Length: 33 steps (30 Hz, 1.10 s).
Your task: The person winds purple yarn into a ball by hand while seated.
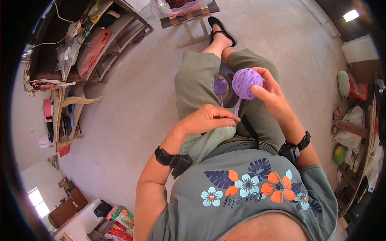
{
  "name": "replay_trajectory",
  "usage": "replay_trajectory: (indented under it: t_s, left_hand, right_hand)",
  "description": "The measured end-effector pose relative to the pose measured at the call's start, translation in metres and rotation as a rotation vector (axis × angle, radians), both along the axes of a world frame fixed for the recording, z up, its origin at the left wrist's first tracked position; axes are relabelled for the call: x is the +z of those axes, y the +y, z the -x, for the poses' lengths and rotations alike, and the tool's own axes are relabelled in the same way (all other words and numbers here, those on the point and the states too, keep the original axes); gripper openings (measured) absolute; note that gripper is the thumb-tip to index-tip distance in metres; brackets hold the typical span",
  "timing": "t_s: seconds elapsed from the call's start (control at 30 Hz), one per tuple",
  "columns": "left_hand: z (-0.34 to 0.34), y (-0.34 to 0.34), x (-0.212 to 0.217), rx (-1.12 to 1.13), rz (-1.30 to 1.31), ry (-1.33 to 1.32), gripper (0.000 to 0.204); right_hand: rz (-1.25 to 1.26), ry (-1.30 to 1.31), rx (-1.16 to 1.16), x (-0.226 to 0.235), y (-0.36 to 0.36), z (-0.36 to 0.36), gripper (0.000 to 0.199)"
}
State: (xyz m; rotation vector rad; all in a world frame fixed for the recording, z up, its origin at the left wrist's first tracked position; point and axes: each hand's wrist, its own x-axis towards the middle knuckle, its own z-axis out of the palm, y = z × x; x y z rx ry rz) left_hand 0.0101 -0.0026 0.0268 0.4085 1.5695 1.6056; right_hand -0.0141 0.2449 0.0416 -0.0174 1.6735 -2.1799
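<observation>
My right hand (270,93) grips a purple ball of yarn (246,82) above my lap. A purple strand (237,109) runs down from the ball to my left hand (209,119), which pinches it between thumb and fingers. A second, smaller purple yarn clump (220,86) lies lower between my knees. A pale green fuzzy cloth (209,140) lies on my lap under my left hand. Both wrists wear black bands.
I sit on grey concrete floor (132,108), legs in green trousers, one foot in a black sandal (222,29). A wooden stool (189,20) with a bag stands ahead. Cluttered wooden shelves (92,44) line the left. Bags and green fruit (340,154) crowd the right.
</observation>
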Motion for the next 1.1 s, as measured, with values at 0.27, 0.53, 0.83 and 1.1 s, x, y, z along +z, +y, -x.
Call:
replay_trajectory:
  t_s: [0.27,0.53,0.83,1.1]
  left_hand:
    - [0.003,0.002,0.013,0.029,-0.066,0.082,0.015]
    - [0.011,-0.004,0.001,0.173,-0.129,0.017,0.011]
    - [0.01,-0.008,-0.007,0.366,-0.009,-0.08,0.015]
    - [-0.003,-0.001,-0.011,0.134,0.0,-0.122,0.021]
  right_hand:
    - [-0.407,0.125,0.181,-0.025,-0.008,-0.016,0.048]
    - [0.071,-0.253,0.523,-0.031,-0.005,-0.032,0.049]
    - [0.453,-0.245,0.317,-0.012,0.004,-0.018,0.069]
    - [0.314,-0.125,0.063,-0.011,-0.001,-0.006,0.063]
